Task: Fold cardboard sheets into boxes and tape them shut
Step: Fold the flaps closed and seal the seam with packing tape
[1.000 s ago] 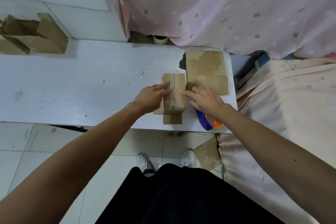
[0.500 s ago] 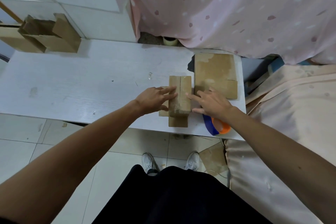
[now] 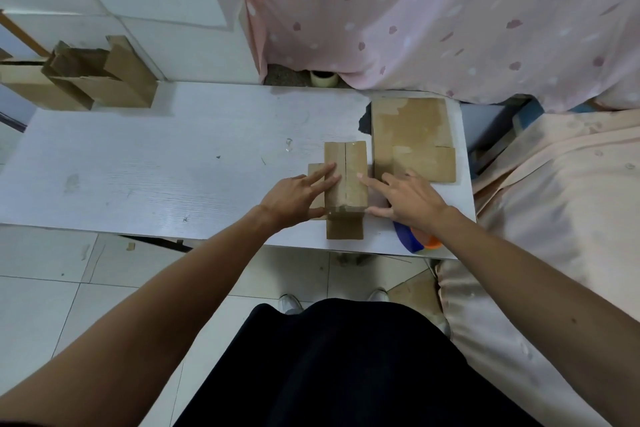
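Cardboard box (image 3: 349,159) between left grip (image 3: 294,198) and right grip (image 3: 412,199), fingertips (image 3: 330,168) atop

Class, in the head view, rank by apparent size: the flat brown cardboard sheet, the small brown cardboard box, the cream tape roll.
flat brown cardboard sheet
small brown cardboard box
cream tape roll, smallest, though farthest away

Arms: left hand (image 3: 294,199), right hand (image 3: 412,201) and forearms (image 3: 207,274) bare | Clothing: black garment (image 3: 346,364) below the grip | Feet: white shoes (image 3: 290,303)
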